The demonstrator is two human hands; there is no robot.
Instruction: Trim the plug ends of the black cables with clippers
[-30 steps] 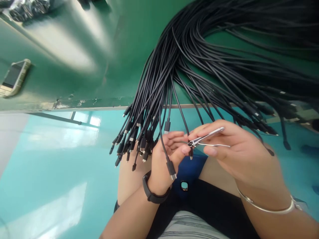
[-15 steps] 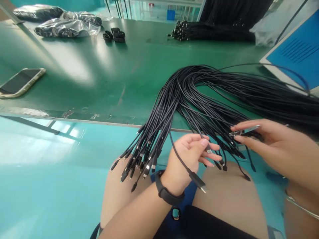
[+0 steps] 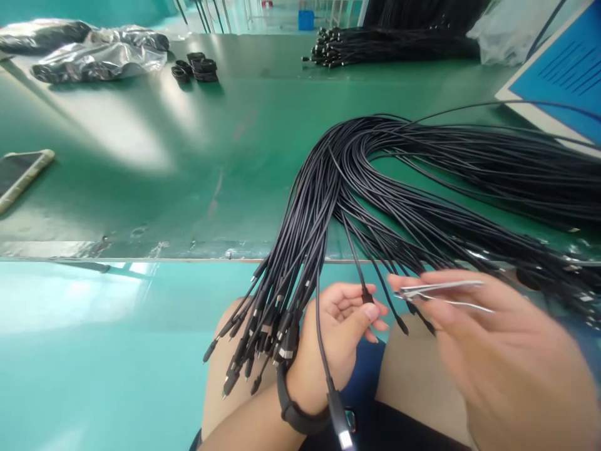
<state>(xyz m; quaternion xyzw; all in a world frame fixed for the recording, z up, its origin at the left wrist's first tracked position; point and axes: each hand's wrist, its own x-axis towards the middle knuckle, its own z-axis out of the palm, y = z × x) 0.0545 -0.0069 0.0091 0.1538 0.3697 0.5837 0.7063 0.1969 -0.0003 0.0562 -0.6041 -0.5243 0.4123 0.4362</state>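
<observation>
My left hand (image 3: pixel 345 329), with a dark band on its wrist, pinches one black cable by its connector end (image 3: pixel 367 295) between thumb and fingers. In my right hand (image 3: pixel 488 338) is a silver nail clipper (image 3: pixel 444 290), its tip pointing left toward the pinched connector but apart from it. A thick bundle of black cables (image 3: pixel 319 169) bends over the table edge, its plug ends hanging left of my left hand. One loose cable crosses that wrist, its metal-tipped plug (image 3: pixel 339 416) hanging low in front.
The green table (image 3: pixel 141 207) ends just beyond my hands. A phone (image 3: pixel 21 175) lies at left, plastic-wrapped packs (image 3: pixel 103 59) and small black coils (image 3: pixel 200 67) behind it. Another cable bundle (image 3: pixel 375 45) is at the back; a blue-and-white box (image 3: pixel 558 75) stands at right.
My right hand has moved left and nearer with the nail clipper. My left hand has shifted slightly left and down, still pinching a connector. The view has also shifted.
</observation>
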